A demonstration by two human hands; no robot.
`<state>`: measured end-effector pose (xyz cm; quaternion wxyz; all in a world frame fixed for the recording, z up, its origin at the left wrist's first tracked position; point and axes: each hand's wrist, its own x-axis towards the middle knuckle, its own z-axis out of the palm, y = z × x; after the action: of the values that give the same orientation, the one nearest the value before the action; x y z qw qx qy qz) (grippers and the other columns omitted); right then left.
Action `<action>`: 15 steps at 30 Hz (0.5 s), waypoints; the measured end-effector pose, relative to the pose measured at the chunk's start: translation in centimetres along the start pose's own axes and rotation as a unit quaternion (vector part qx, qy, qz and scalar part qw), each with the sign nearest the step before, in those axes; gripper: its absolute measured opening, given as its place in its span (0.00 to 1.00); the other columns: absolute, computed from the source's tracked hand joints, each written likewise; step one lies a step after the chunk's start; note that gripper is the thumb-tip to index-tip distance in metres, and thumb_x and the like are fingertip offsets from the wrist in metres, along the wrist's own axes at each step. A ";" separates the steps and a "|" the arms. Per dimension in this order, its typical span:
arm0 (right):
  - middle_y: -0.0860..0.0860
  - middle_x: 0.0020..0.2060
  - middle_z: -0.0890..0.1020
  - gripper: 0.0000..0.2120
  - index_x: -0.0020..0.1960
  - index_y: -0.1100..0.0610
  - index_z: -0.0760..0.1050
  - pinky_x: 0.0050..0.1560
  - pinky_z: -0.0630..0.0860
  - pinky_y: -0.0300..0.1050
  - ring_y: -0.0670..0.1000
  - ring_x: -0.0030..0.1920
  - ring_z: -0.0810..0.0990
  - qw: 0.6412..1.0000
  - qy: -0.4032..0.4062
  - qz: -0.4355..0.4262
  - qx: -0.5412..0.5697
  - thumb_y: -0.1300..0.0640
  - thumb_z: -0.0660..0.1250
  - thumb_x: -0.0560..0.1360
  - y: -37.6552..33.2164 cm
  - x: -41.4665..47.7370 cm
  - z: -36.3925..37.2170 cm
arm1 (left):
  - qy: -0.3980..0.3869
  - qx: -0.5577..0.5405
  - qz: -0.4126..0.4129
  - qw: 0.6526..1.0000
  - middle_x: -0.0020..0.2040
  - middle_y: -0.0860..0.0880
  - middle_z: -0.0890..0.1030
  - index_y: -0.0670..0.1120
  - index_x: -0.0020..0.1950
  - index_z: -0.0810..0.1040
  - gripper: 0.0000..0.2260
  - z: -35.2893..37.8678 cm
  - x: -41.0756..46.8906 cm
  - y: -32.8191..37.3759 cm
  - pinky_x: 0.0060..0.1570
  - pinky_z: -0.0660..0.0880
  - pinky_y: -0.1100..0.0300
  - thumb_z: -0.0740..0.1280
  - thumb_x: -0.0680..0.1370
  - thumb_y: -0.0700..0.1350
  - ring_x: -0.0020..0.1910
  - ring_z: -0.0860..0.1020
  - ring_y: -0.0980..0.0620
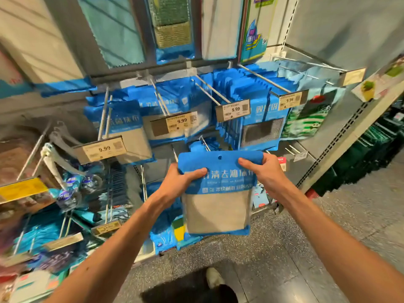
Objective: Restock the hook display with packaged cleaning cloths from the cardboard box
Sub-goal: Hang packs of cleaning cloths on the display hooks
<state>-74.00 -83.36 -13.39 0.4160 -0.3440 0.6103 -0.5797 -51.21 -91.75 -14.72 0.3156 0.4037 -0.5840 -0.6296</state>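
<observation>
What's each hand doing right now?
Left hand: grips the upper left edge of the blue cloth package.
Right hand: grips the package's upper right corner.

Above held pack (218,193), hook tip (205,143) free; price tags (232,110), hanging packs (262,125) crowd overhead.

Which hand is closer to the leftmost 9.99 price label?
Left. The left hand, gripping the blue packaged grey cloth, sits below and right of that pale paper label; the right hand holds the pack's far corner.
</observation>
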 end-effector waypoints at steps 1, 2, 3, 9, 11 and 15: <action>0.48 0.39 0.87 0.06 0.49 0.60 0.81 0.39 0.81 0.40 0.47 0.41 0.85 1.000 0.011 0.002 -0.008 0.63 0.74 0.72 0.2 0.8 -0.3 | 0.005 0.003 -0.001 1.000 0.46 0.51 0.87 0.47 0.51 0.83 0.08 0.5 0.7 0.0 0.45 0.79 0.59 0.75 0.73 0.39 0.45 0.84 0.53; 0.47 0.39 0.87 0.06 0.49 0.60 0.82 0.39 0.81 0.40 0.46 0.41 0.86 1.000 0.020 -0.001 -0.023 0.62 0.74 0.73 0.4 1.7 -0.7 | 0.011 0.006 0.004 1.000 0.44 0.53 0.87 0.48 0.49 0.83 0.08 1.1 1.5 0.0 0.43 0.79 0.61 0.75 0.73 0.39 0.43 0.84 0.55; 0.45 0.38 0.86 0.05 0.49 0.59 0.82 0.38 0.80 0.39 0.45 0.40 0.85 0.999 0.029 -0.004 -0.035 0.62 0.74 0.73 0.6 2.5 -1.0 | 0.020 0.010 0.012 1.000 0.41 0.55 0.86 0.48 0.48 0.83 0.07 1.7 2.4 0.0 0.42 0.79 0.62 0.76 0.72 0.38 0.42 0.83 0.57; 0.42 0.35 0.86 0.02 0.46 0.56 0.82 0.39 0.80 0.37 0.41 0.38 0.84 0.998 0.039 -0.009 -0.056 0.62 0.73 0.74 0.4 7.8 -3.2 | 0.094 0.019 0.070 0.993 0.37 0.53 0.84 0.48 0.40 0.81 0.05 4.8 7.3 0.7 0.39 0.78 0.59 0.77 0.72 0.42 0.36 0.81 0.57; 0.45 0.39 0.87 0.06 0.51 0.58 0.83 0.40 0.81 0.42 0.45 0.42 0.85 0.997 0.037 0.002 -0.065 0.60 0.73 0.74 0.6 9.6 -3.7 | 0.099 0.031 0.073 0.992 0.37 0.51 0.83 0.50 0.37 0.81 0.07 5.4 8.8 0.7 0.39 0.77 0.54 0.78 0.71 0.46 0.36 0.80 0.54; 0.49 0.43 0.87 0.04 0.47 0.53 0.83 0.52 0.82 0.54 0.53 0.48 0.85 0.995 0.028 0.029 -0.093 0.59 0.73 0.74 0.9 12.5 -4.2 | 0.132 0.129 0.140 0.973 0.43 0.57 0.83 0.53 0.44 0.81 0.06 5.5 11.5 0.4 0.52 0.76 0.60 0.77 0.73 0.44 0.46 0.80 0.62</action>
<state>-82.99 -92.74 -15.77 0.3817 -0.3474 0.6823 -0.5178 -61.53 -99.12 -16.00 0.4203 0.4346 -0.6643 -0.4395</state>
